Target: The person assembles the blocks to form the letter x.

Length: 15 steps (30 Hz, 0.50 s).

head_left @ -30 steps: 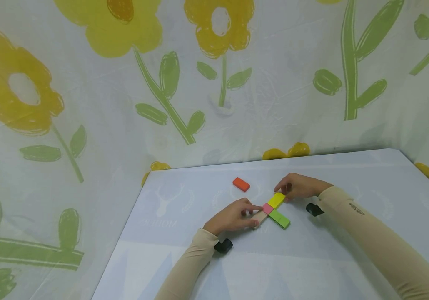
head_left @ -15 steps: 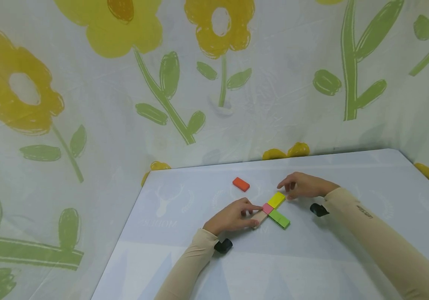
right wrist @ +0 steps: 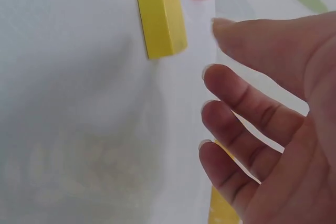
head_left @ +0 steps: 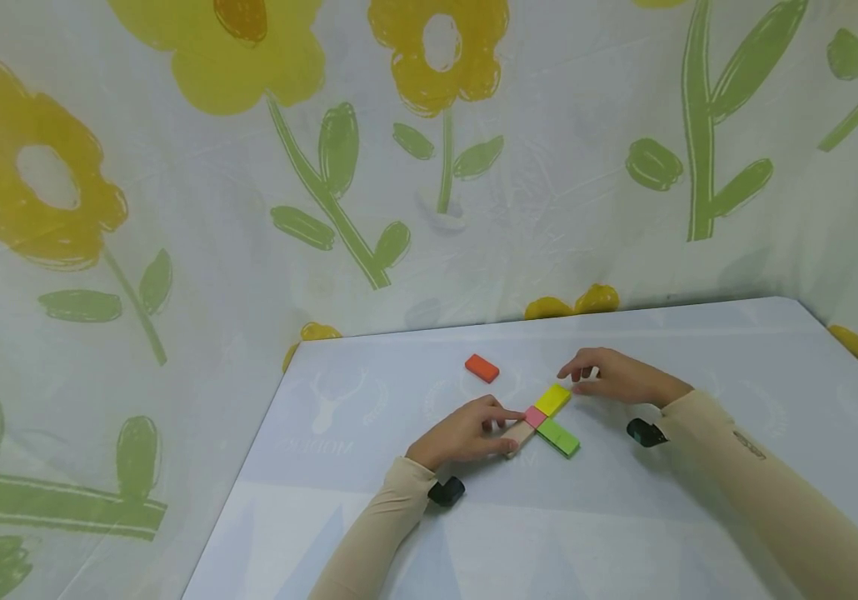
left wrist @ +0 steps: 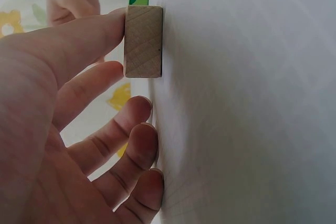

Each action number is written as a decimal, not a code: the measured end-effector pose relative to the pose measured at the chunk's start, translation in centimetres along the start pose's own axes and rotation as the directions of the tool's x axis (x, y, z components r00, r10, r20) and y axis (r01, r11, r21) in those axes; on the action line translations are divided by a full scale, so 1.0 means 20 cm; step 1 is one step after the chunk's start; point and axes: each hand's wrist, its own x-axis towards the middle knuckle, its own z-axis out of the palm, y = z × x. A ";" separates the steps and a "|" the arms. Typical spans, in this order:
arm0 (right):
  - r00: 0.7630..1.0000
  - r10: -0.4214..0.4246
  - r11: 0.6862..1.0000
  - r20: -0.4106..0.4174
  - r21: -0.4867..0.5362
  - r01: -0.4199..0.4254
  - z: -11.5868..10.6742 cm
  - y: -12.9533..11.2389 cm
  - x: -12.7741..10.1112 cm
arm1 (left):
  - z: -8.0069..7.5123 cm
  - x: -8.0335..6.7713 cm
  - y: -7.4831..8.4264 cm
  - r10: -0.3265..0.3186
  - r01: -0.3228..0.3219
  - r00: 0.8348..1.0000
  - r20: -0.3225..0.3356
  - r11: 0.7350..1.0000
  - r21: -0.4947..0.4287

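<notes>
A small pink block [head_left: 535,417] lies where three longer blocks meet on the table. Yellow [head_left: 552,400] points away up right, green [head_left: 560,437] toward the lower right, and a plain wooden block [head_left: 521,436] toward the lower left. My left hand [head_left: 462,435] rests over the wooden block, thumb on it and index finger stretched to the pink one. In the left wrist view the thumb [left wrist: 100,38] lies along the top edge of the wooden end. My right hand [head_left: 612,377] hovers beside the yellow block's far end, fingers loosely bent, holding nothing.
A lone orange-red block [head_left: 482,368] lies farther back, left of the group. The pale printed table [head_left: 624,508] ends at a flower-patterned curtain [head_left: 534,192] behind and to the left. Dark wrist devices sit under both sleeves.
My right hand has let go of the yellow block and drawn back a little to the right. My left hand and the blocks stay where they were.
</notes>
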 end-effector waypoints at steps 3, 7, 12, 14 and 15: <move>0.999 -0.006 1.000 -0.034 0.019 0.007 0.02 -0.01 -0.02 | 0.00 0.00 0.00 0.001 -0.001 1.000 -0.001 1.000 0.001; 0.997 -0.024 0.999 -0.079 0.023 0.026 0.04 -0.03 -0.06 | 0.00 0.00 0.00 -0.004 0.004 1.000 -0.002 1.000 0.000; 0.991 -0.021 1.000 -0.131 0.010 0.022 0.07 -0.04 -0.09 | 0.00 0.00 0.00 -0.002 0.002 1.000 -0.003 1.000 0.001; 0.989 -0.023 1.000 -0.149 0.006 0.024 0.08 -0.04 -0.11 | 0.00 0.00 0.00 -0.001 0.001 1.000 -0.003 1.000 0.000; 0.987 -0.029 1.000 -0.156 0.004 0.030 0.09 -0.04 -0.11 | 0.00 0.00 0.00 -0.001 0.001 1.000 -0.003 1.000 -0.001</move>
